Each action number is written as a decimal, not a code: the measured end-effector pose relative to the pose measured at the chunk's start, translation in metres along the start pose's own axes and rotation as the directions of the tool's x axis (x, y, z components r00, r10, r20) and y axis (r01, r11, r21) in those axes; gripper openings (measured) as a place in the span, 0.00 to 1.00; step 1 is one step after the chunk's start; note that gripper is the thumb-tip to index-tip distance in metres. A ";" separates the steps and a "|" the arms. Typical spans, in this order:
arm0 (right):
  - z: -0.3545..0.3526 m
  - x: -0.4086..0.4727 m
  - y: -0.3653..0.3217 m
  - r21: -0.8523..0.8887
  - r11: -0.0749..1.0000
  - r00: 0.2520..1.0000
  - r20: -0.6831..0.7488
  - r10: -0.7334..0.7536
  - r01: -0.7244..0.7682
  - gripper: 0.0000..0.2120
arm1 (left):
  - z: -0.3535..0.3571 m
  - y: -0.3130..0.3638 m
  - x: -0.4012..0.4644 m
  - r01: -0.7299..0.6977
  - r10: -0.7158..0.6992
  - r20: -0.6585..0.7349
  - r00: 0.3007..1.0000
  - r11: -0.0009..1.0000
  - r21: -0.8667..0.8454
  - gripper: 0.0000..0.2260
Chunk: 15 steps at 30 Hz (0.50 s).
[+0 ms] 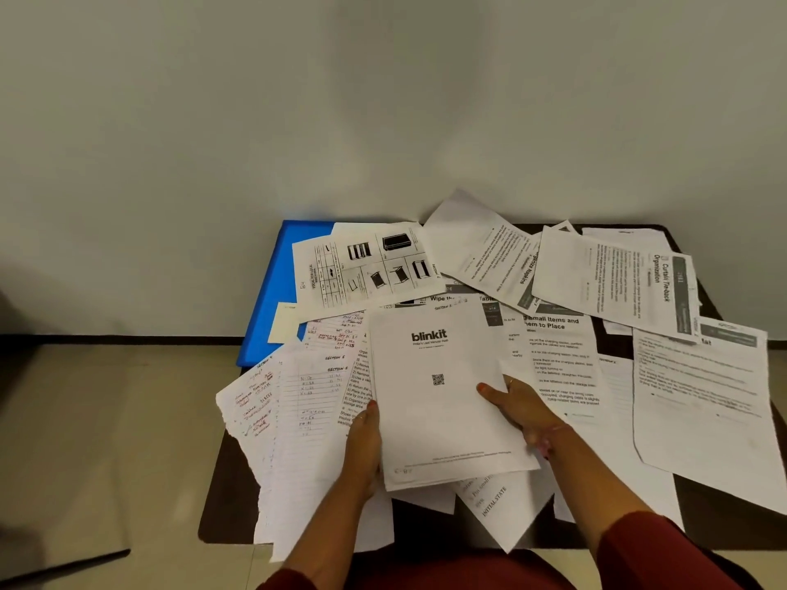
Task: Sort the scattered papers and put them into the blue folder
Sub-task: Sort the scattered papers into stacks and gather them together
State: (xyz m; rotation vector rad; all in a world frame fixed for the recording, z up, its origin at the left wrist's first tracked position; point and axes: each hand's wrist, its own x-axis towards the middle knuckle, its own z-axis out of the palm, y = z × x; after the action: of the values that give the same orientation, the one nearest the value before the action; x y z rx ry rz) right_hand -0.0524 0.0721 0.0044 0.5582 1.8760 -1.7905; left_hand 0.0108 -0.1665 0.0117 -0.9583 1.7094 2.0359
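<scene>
A white sheet printed "blinkit" with a QR code (443,393) is held above the pile, at the middle of the dark table (221,496). My left hand (366,445) grips its left edge and my right hand (517,408) grips its right edge, thumb on top. Many printed and handwritten papers lie scattered around it: lined sheets with red ink (289,402) at the left, a furniture diagram sheet (366,266) at the back. The blue folder (272,291) lies at the table's back left corner, partly covered by papers.
More printed sheets (698,389) overhang the table's right edge, and a "Curtain Tie-back" sheet (617,278) lies at the back right. A plain wall stands right behind the table. Tiled floor (106,440) shows to the left.
</scene>
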 end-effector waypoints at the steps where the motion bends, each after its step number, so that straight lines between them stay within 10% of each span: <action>1: 0.001 0.001 0.000 -0.003 1.000 1.000 0.003 0.000 0.000 0.18 | 0.000 0.000 -0.001 0.001 -0.002 -0.005 1.000 1.000 -0.011 0.15; 15: 0.014 0.003 -0.002 -0.324 0.936 0.977 -0.106 -0.182 0.140 0.27 | 0.002 -0.011 0.008 -0.069 0.071 -0.003 0.997 0.983 0.172 0.18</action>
State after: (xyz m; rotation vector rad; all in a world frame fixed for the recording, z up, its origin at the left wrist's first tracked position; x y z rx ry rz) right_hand -0.0549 0.0582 0.0035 0.4251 2.3035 -1.5332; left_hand 0.0111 -0.1635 -0.0017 -0.8636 1.9128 1.8906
